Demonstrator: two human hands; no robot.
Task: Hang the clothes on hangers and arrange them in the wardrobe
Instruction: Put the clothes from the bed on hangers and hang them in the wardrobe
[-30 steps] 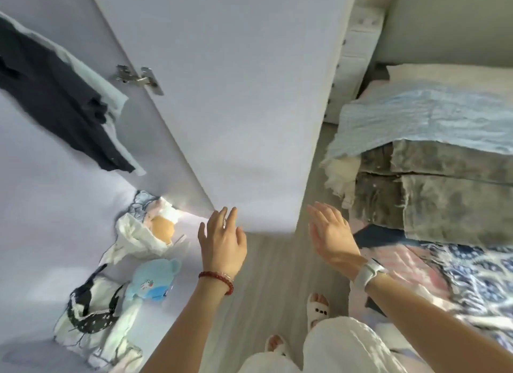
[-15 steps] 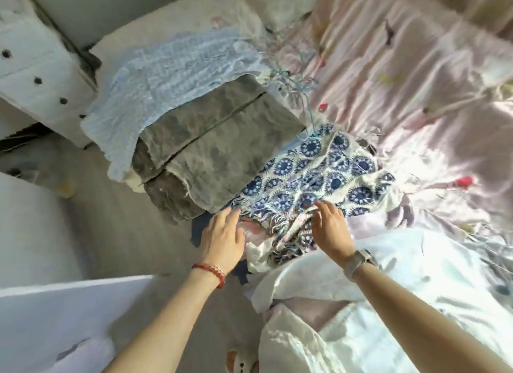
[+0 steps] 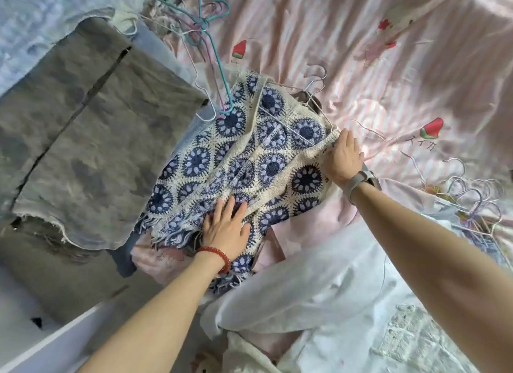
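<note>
A blue-and-cream crochet top (image 3: 249, 161) lies spread on the bed, with a thin wire hanger (image 3: 311, 100) at its far end. My left hand (image 3: 226, 228) rests flat on its fringed near hem, fingers straight. My right hand (image 3: 342, 156) lies on the garment's right edge, fingers extended; whether the thumb pinches the fabric is hidden. More wire hangers lie loose: teal and pink ones (image 3: 205, 36) at the top and a bundle (image 3: 472, 203) at the right.
A folded grey blanket (image 3: 91, 128) sits left of the top. White garments (image 3: 319, 283) are heaped in the foreground. The pink striped bedsheet (image 3: 361, 53) with watermelon prints covers the far bed. A white wardrobe door edge (image 3: 50, 342) shows at bottom left.
I turned from the wardrobe door to the bed. Both hands came down onto the crochet top, and the right hand slid out to its right edge as the top spread flatter.
</note>
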